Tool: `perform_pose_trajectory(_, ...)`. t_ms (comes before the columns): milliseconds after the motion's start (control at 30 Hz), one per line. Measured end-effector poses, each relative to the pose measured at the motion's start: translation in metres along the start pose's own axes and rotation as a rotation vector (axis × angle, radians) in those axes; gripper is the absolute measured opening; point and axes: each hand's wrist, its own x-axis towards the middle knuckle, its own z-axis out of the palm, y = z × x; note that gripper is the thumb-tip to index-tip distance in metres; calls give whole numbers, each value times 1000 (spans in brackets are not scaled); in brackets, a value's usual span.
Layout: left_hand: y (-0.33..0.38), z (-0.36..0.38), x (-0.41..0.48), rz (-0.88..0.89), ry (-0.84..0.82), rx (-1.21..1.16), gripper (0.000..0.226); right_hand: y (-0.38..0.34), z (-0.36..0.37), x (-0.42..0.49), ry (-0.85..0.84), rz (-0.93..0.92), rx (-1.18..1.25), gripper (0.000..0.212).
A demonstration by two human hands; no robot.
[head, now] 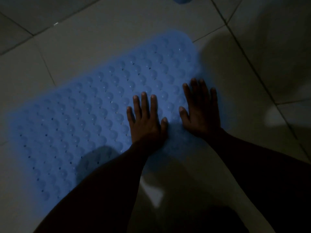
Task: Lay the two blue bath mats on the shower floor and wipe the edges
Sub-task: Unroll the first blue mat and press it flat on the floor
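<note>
Head view, dim light. One blue bath mat (87,118) lies flat on the shower floor (101,22), studded face up, its long axis running from near left to far right across the tiles. Both hands rest on its right-hand part, close to the near corner of the short right end. The left hand (146,121) is spread, palm down, fingers straight and pointing away from the person, wholly on the mat. The right hand (201,111) is likewise flat and spread, just beside the left; it sits at the mat's right edge, and blur hides whether its outer fingers overhang onto tile. Neither hand pinches or curls round anything.

The step in hand appears to be pressing this mat down. Most of the unpressed length lies to the left of both hands, so the left hand is the nearer to it, and a sweep along the long axis toward the near-left end would cover it.

Bare tile shows beyond the far long edge, past the right end and along the near edge, leaving room beside this mat. A blue shape (182,0) is cut off by the far edge of the view; whether it is the second mat cannot be told. No cloth for wiping is visible.
</note>
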Motion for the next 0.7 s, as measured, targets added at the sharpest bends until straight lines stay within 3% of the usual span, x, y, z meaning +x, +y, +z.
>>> perform_pose_trajectory(300, -2, -12, 2, 21, -149, -17, 84, 0, -3, 2, -4, -36, -73, 64)
perform_pose_trajectory(700, -3, -10, 3, 23, -136, -20, 79, -1, 0, 4, -29, -19, -49, 65)
